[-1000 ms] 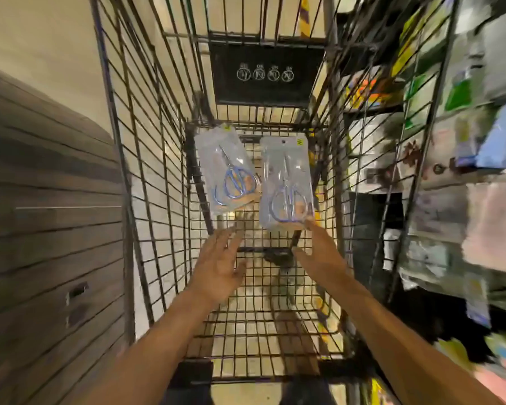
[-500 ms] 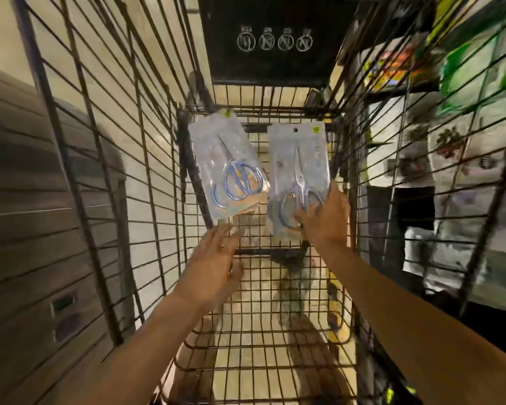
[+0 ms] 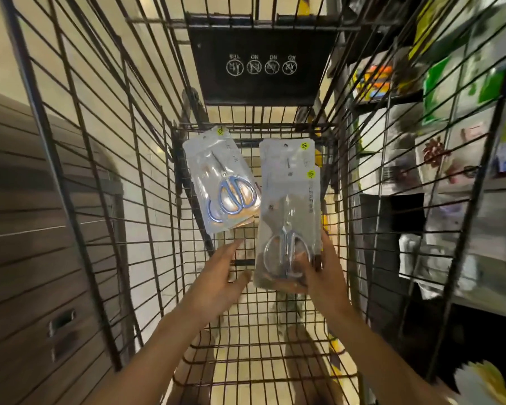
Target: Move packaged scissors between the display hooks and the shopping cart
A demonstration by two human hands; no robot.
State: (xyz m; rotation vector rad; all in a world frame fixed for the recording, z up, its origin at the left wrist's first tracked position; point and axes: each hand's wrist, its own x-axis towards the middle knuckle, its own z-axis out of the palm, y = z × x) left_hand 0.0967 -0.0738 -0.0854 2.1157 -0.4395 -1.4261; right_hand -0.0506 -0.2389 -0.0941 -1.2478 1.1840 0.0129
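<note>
Head view: right hand [image 3: 319, 276] grips the right pack [image 3: 289, 211] by its lower end, lifted for removal; left hand [image 3: 219, 276], fingers relaxed, reaches toward the left pack [image 3: 221, 182] lying in the cart [image 3: 158, 200].

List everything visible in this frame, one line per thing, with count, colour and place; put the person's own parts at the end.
shopping cart: one, dark wire, fills the view.
black sign panel: one, white symbols, at the cart's far end.
left scissors pack: one, clear with blue-handled scissors, lying tilted on the cart floor.
right scissors pack: one, clear with silver-handled scissors; a second pack may lie behind it.
display shelves: blurred colourful goods, right of the cart.
brown panelled unit: one, left of the cart.
left hand: fingers straight, just below the left pack.
right hand: grips the right pack's lower end.
</note>
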